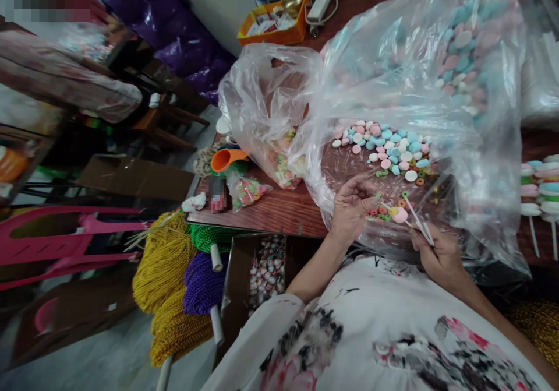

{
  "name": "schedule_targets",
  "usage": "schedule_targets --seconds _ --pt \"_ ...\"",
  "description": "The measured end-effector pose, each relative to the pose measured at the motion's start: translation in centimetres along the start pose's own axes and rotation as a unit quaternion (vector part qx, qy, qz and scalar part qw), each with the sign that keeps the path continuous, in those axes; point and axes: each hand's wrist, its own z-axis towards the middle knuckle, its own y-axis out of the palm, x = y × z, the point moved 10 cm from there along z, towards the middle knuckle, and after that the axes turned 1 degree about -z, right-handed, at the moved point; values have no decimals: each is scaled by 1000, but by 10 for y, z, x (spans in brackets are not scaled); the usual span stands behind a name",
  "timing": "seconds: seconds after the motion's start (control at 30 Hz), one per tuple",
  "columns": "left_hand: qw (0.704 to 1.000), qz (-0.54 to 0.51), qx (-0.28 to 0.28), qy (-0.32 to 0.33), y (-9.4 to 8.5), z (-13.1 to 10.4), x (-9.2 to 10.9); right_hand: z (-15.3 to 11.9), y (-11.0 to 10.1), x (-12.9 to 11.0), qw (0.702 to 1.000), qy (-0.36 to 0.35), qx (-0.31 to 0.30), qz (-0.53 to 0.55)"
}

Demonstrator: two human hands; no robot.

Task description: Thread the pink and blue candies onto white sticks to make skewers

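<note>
My left hand [351, 207] is closed in a pinch, with a small green piece [378, 195] at its fingertips. Two or more thin white sticks [421, 225] are gripped in my right hand [437, 252]. One stick carries a green ring [405, 194] at its tip. A pink disc bead [399, 215] and a yellow piece sit at the end of another stick, between the hands. Beneath the fingers lie small orange and green rings [384, 215]. Just beyond them, pastel disc beads [395, 146] in pink, blue and white spread over the plastic.
A large clear bag [484, 129] of pastel beads covers much of the table [262, 207]. Finished bead sticks [530, 198] lie at the right. An orange scoop [225, 159], a small bag of rings [248, 193] and a yellow basket [273, 32] are leftward. Another person's leg [74, 79] shows.
</note>
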Motion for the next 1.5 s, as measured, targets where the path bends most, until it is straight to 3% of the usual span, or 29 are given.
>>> schedule_targets --seconds 0.33,0.43,0.57,0.7,0.83,0.93,0.97,1.0,1.03,1.13,1.17,1.23,1.3,1.4,1.47,1.5 --pt "999 4 -30 -22 2 -1 -7 -2 0 7 999 26 1 18" --pt "997 -5 -51 -63 16 -7 -17 -1 2 2 999 9 -10 30" --pt "986 -45 -62 -147 38 -21 -42 2 -4 -4 996 10 29 80" --pt "985 -50 -73 -147 56 -29 -58 5 -8 -1 991 42 66 111" --pt "981 28 -157 -112 70 -17 -56 6 -16 16 990 75 71 91" --pt "957 230 -177 18 54 25 -19 3 -36 45 983 126 114 62" --pt "932 326 -138 83 40 45 3 0 -44 54 980 140 132 56" --pt "920 361 -106 109 25 66 20 -2 -49 63 977 150 145 53" --pt "907 395 -73 127 9 86 35 -4 -52 71 975 157 149 51" --pt "779 610 -14 145 -25 136 61 -8 -51 85 976 162 137 43" --pt "752 645 -14 137 -33 147 62 -9 -50 87 977 160 133 41" --pt "727 675 -15 125 -43 159 60 -10 -49 87 977 157 136 43" --pt "733 668 -10 129 -47 160 58 -11 -50 86 976 156 144 52" --pt "790 601 -2 122 -49 152 54 -11 -49 84 977 155 135 48" --pt "817 566 -28 108 -42 147 45 -12 -48 85 979 152 129 44" --pt "814 568 -53 109 -35 146 40 -12 -48 86 979 150 129 43"
